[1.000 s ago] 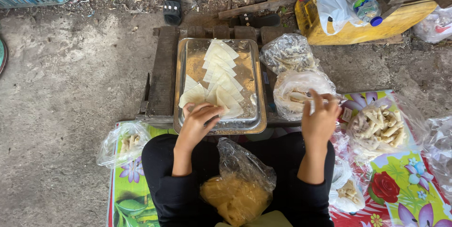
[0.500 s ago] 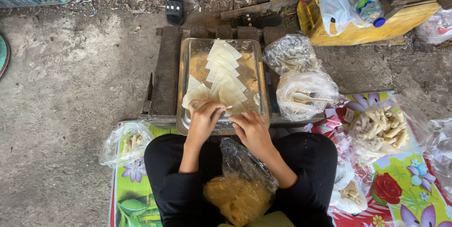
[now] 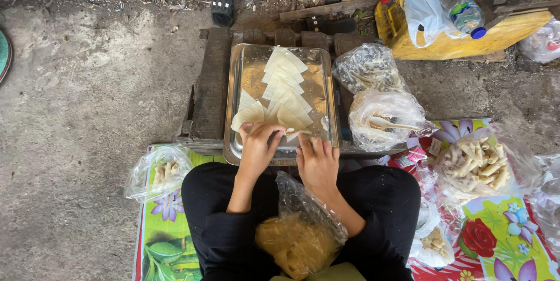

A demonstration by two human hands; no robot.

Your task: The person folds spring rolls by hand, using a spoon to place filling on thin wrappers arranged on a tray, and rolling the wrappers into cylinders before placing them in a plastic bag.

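Both hands, left hand (image 3: 259, 144) and right hand (image 3: 317, 158), pinch one pale wrapper (image 3: 291, 134) between them at the metal tray's (image 3: 233, 106) near edge.

right hand (image 3: 318, 161) moved from the right-side bag (image 3: 385, 120) over to the tray (image 3: 233, 112), now beside left hand (image 3: 259, 144) at the near wrappers (image 3: 280, 106); view shifted slightly.
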